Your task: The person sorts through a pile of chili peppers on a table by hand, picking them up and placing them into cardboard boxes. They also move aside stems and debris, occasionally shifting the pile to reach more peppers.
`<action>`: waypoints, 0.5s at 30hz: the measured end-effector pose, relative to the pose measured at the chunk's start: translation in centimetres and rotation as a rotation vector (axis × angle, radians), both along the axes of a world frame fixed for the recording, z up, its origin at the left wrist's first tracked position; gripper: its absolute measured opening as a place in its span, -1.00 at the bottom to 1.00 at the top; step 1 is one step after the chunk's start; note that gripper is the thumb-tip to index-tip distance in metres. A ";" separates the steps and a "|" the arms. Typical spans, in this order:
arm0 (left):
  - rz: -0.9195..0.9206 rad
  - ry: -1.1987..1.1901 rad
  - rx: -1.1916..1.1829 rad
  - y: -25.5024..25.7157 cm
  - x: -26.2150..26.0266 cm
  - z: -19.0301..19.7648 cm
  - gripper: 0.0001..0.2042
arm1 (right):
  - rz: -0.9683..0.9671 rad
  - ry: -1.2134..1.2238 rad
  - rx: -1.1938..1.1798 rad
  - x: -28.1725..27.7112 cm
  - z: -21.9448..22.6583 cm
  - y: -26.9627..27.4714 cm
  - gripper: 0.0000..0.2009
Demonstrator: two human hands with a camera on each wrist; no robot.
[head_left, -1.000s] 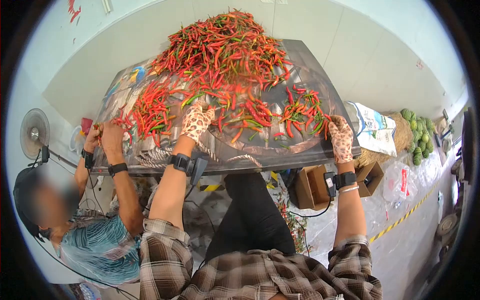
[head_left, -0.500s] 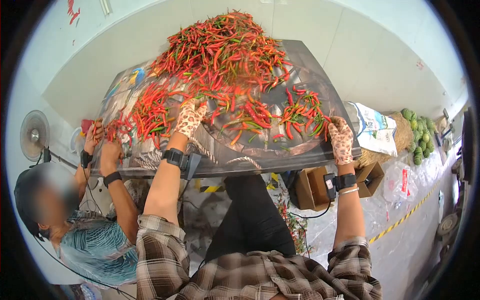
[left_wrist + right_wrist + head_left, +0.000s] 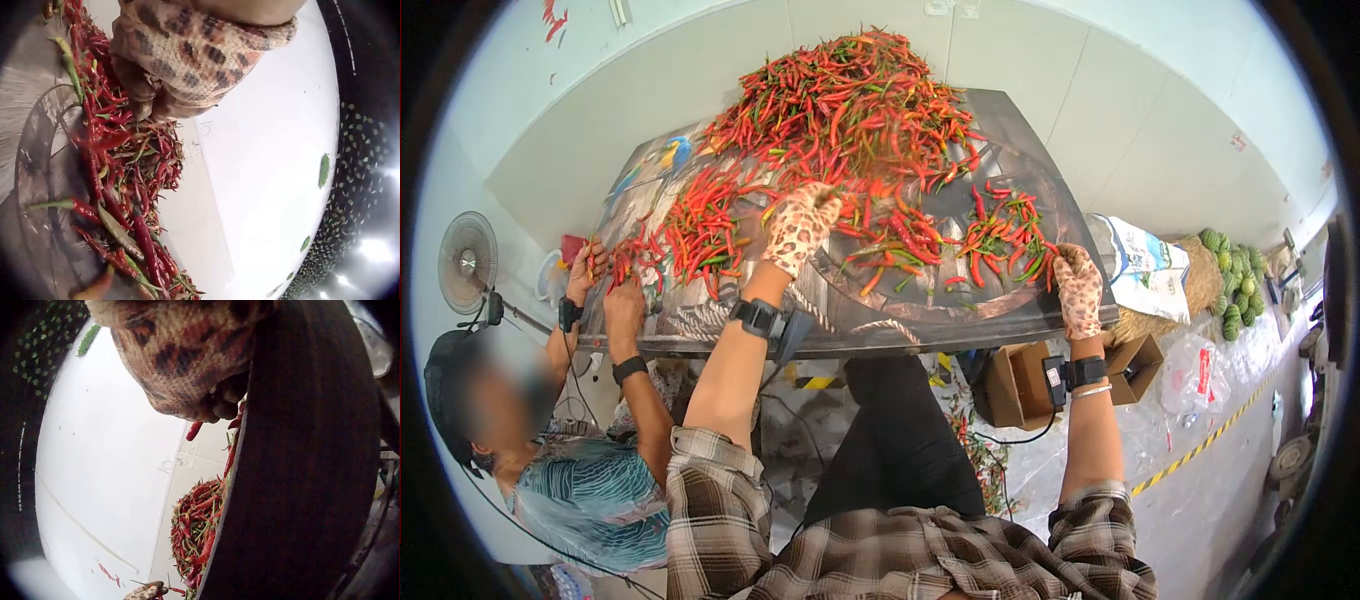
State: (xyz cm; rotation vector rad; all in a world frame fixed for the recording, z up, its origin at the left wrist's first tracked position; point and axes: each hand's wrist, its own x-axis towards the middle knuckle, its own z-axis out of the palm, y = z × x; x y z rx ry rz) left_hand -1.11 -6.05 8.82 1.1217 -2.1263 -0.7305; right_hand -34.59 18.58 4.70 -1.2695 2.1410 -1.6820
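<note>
so we see two hands in spotted gloves at a dark printed table [image 3: 990, 325]. the left hand [image 3: 802, 232] is over the middle, just on our side of the big chili pile [image 3: 850, 100], fingers curled in with the tips together. it seems to pinch a chili [image 3: 177, 591], and a bit of red shows at the fingertips in the right wrist view (most of it is hidden, so we can't tell much about it).

the right hand [image 3: 1080, 290] is down by the table's right edge, fingers curled closed around a red chili [image 3: 194, 430] whose end pokes out below the glove. we can't tell if there are more in that grip.

the big pile sits at the far side of the table. nearer us are a left heap [image 3: 700, 225], some loose red and green chilies [image 3: 908, 238] in the middle, and a right heap [image 3: 1005, 232] just left of the right hand.

on our left, another person [image 3: 595, 505] in a patterned teal shirt has both hands at the table's left end, by more chilies. there's a fan [image 3: 470, 260] further left, and off to the right a white bag [image 3: 1148, 265], striped green melons [image 3: 1242, 280] and an open cardboard box [image 3: 1017, 385] on the floor.
</note>
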 end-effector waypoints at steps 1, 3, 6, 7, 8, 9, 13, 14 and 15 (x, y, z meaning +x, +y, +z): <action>-0.034 -0.039 -0.036 0.6 0.2 -0.3 -0.68 | 0.019 -0.026 -0.011 0.1 0.1 0.0 -0.79; -0.094 -0.134 -0.002 1.3 0.4 -1.4 -0.66 | 0.023 -0.019 -0.001 0.2 0.2 0.1 -0.79; -0.145 -0.283 -0.041 3.4 0.3 -2.5 -0.62 | 0.013 -0.014 0.003 0.2 0.1 -0.1 -0.80; -0.146 -0.283 -0.042 3.7 0.2 -2.8 -0.62 | 0.001 -0.019 0.000 0.2 0.1 -0.1 -0.80; -0.141 -0.297 -0.072 4.0 -0.1 -3.1 -0.62 | 0.000 -0.018 0.000 0.3 0.1 -0.1 -0.80; -0.136 -0.310 -0.102 4.2 -0.4 -3.3 -0.62 | -0.006 -0.004 0.016 0.4 0.2 0.0 -0.80; -0.122 -0.339 -0.107 3.6 -0.9 -3.7 -0.62 | 0.019 -0.027 -0.037 -0.2 -0.6 -0.1 -0.79; -0.103 -0.344 -0.140 3.5 -0.8 -4.1 -0.60 | 0.014 -0.009 -0.043 -0.5 -0.9 -0.1 -0.79; -0.103 -0.342 -0.140 3.5 -0.6 -3.8 -0.60 | 0.014 -0.007 -0.044 -0.5 -0.7 -0.1 -0.79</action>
